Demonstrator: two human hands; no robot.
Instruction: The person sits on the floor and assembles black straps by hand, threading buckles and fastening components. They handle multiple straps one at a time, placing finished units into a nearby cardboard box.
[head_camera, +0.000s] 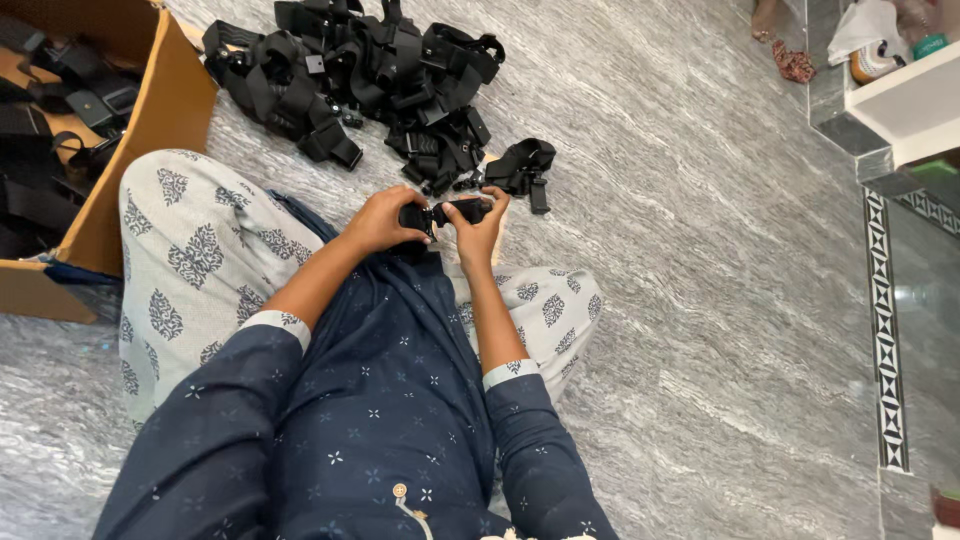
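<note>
Head view showed my left hand (378, 222) and right hand (480, 228) clamped on a black strap buckle (447, 212), so I judged steady, even alignment mattered.

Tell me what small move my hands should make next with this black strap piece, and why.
Probably press the two halves together: your left hand and right hand each grip one end of the black strap piece, meeting in the middle above your lap.

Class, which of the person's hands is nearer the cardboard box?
Left. The left hand grips the black part on the side toward the cardboard box; the right hand is farther from it.
</note>
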